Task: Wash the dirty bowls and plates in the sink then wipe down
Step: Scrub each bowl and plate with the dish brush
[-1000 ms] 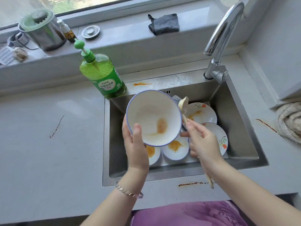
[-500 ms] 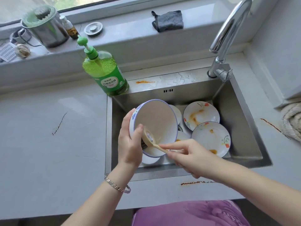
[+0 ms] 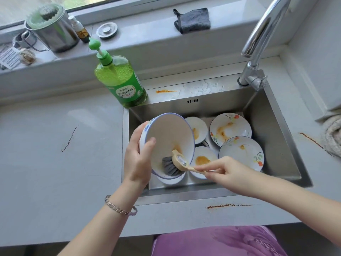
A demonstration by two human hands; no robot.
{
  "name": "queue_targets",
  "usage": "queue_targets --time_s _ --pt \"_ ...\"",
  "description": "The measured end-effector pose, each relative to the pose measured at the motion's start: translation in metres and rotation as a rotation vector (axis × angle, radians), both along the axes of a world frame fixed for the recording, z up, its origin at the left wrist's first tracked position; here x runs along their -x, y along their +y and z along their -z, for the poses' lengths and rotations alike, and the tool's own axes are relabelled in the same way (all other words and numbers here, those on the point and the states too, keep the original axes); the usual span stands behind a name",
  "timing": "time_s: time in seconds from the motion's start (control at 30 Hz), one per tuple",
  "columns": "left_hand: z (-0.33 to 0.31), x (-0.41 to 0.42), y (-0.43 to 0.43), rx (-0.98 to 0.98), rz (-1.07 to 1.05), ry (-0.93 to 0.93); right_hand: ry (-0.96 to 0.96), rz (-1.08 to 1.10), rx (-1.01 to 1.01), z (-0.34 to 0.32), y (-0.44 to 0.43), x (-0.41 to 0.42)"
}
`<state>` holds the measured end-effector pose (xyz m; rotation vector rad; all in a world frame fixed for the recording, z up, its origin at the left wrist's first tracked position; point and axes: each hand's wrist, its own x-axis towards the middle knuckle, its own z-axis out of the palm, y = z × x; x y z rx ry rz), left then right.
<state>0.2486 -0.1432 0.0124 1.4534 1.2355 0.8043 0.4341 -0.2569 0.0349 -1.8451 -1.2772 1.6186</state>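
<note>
Blue-rimmed white bowl (image 3: 168,133) held tilted above the steel sink (image 3: 273,117), clamped at its rim by the left hand (image 3: 137,159), thumb inside. Right hand (image 3: 230,174) pinching the handle of a beige brush (image 3: 180,160), grey bristles against the bowl's inner wall below an orange smear. Stained flowered plates (image 3: 230,129) down in the sink. Green soap bottle (image 3: 120,80) on the desk (image 3: 46,145) at the sink's back left corner.

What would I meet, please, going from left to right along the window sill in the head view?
In order: steel pot → small bottle → metal plug → grey cloth.
</note>
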Motion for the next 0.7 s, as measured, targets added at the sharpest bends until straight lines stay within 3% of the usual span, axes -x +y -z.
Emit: queue_targets --time_s 0.07,0.2,0.37,0.47,0.57,0.7 --pt "0.002 -0.003 -0.006 0.009 0.040 0.033 -0.030 -0.024 0.000 -0.001 0.003 0.004" --pt "0.002 -0.008 -0.011 0.050 -0.008 -0.041 0.180 0.050 0.030 -0.006 0.005 0.014" --pt "0.002 -0.005 -0.005 0.074 0.020 -0.008 0.031 0.001 0.001 0.004 0.000 0.006" --pt "0.001 -0.010 -0.009 0.100 0.007 -0.034 0.066 -0.012 -0.026 -0.001 0.002 0.019" --pt "-0.004 -0.002 0.001 0.131 -0.012 -0.013 -0.162 -0.095 -0.052 -0.005 -0.001 0.004" --pt "-0.008 0.001 -0.008 0.184 0.172 0.161 -0.845 -0.333 -0.364 0.006 0.007 -0.014"
